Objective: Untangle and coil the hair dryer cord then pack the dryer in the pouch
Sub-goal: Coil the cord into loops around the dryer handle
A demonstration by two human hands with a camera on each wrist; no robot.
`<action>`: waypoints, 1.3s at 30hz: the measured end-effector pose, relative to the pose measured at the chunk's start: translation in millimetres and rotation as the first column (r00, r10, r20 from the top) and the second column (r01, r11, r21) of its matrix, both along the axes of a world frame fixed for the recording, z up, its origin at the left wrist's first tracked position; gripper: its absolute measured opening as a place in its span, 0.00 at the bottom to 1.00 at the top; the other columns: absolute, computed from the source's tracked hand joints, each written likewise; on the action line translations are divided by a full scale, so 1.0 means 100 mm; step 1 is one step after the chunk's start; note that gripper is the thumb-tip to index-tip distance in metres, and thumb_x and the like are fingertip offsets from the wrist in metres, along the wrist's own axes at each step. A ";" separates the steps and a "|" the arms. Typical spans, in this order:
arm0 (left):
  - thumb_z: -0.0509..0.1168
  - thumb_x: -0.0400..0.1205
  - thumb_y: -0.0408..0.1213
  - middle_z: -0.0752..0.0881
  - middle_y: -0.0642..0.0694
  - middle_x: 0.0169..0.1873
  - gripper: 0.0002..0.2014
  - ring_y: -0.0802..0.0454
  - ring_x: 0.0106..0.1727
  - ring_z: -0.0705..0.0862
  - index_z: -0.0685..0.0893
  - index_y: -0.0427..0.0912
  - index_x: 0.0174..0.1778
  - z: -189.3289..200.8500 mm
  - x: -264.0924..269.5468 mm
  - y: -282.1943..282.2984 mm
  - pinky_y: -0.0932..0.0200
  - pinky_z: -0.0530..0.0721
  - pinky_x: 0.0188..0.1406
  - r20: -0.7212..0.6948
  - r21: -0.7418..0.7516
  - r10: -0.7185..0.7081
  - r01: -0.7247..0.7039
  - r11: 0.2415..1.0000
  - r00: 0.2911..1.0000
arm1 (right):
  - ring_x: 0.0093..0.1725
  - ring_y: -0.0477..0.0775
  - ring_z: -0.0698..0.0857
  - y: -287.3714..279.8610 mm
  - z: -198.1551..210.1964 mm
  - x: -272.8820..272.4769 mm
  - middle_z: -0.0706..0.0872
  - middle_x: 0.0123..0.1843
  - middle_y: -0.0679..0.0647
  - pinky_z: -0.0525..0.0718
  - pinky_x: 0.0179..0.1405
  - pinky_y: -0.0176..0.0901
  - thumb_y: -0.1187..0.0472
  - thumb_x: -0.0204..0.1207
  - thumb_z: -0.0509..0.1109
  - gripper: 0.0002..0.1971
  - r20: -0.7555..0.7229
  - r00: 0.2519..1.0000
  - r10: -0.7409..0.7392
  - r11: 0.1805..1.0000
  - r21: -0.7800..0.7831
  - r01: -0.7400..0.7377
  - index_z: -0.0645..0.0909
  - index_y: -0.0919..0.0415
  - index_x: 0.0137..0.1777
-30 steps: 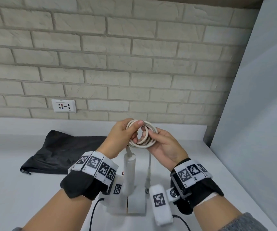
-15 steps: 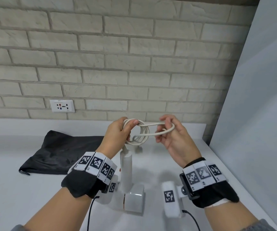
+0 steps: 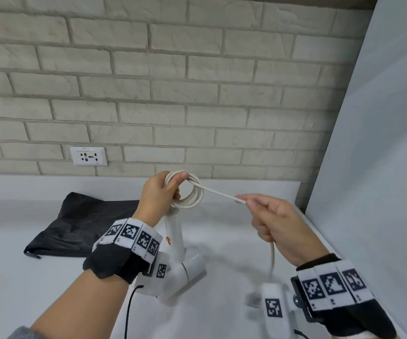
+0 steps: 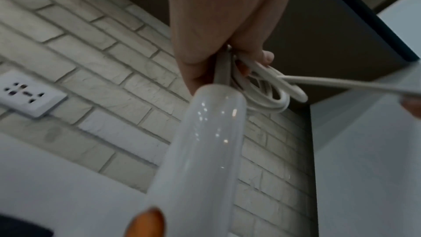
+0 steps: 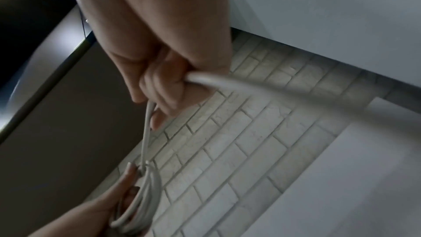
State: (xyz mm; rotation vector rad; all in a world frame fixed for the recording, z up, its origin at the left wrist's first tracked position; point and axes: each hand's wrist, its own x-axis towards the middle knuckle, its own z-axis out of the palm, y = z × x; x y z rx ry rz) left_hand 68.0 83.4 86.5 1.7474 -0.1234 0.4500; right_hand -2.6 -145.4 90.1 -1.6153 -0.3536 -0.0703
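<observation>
Head view: the black pouch (image 3: 75, 226) lies flat on the counter (image 3: 13, 289), left of both hands. The white hair dryer (image 3: 185, 267) hangs below the left hand (image 3: 156, 194), which grips the coiled cord (image 3: 192, 192). The right hand (image 3: 278, 223), off to the right, is clenched round the cord's straight stretch.

Head high, wrists close, perhaps upward; share cord (image 3: 192, 192).
</observation>
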 end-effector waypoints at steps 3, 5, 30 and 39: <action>0.68 0.75 0.49 0.78 0.48 0.16 0.15 0.46 0.26 0.78 0.86 0.39 0.40 -0.04 -0.03 0.07 0.65 0.74 0.19 -0.131 -0.112 -0.026 0.011 0.994 0.991 | 0.19 0.42 0.61 -0.04 -0.14 0.02 0.65 0.16 0.42 0.60 0.18 0.27 0.60 0.80 0.61 0.12 0.029 0.997 -0.076 0.982 -0.170 0.080 0.87 0.54 0.44; 0.67 0.76 0.49 0.76 0.50 0.13 0.12 0.46 0.26 0.78 0.85 0.45 0.33 -0.03 -0.07 0.08 0.69 0.72 0.19 -0.183 -0.198 -0.102 0.065 0.978 0.978 | 0.18 0.41 0.65 -0.09 -0.23 0.06 0.68 0.15 0.41 0.63 0.19 0.26 0.60 0.80 0.60 0.12 0.042 0.993 -0.109 0.968 -0.224 0.116 0.86 0.54 0.43; 0.57 0.83 0.43 0.64 0.55 0.15 0.15 0.60 0.17 0.64 0.70 0.43 0.31 -0.08 -0.29 -0.31 0.61 0.84 0.36 -0.081 -0.542 -0.341 0.246 0.803 0.936 | 0.29 0.44 0.79 0.72 -0.71 0.45 0.75 0.36 0.53 0.84 0.39 0.43 0.68 0.80 0.58 0.12 0.418 0.846 -0.331 0.844 -0.270 0.464 0.83 0.67 0.50; 0.56 0.82 0.52 0.69 0.52 0.19 0.16 0.57 0.21 0.71 0.74 0.48 0.31 -0.08 -0.39 -0.28 0.61 0.68 0.22 -0.068 -0.354 -0.214 0.177 0.919 0.975 | 0.41 0.49 0.84 0.84 -0.30 0.27 0.88 0.40 0.52 0.83 0.47 0.43 0.54 0.80 0.60 0.15 -0.209 0.948 0.241 0.918 0.366 -0.153 0.84 0.61 0.42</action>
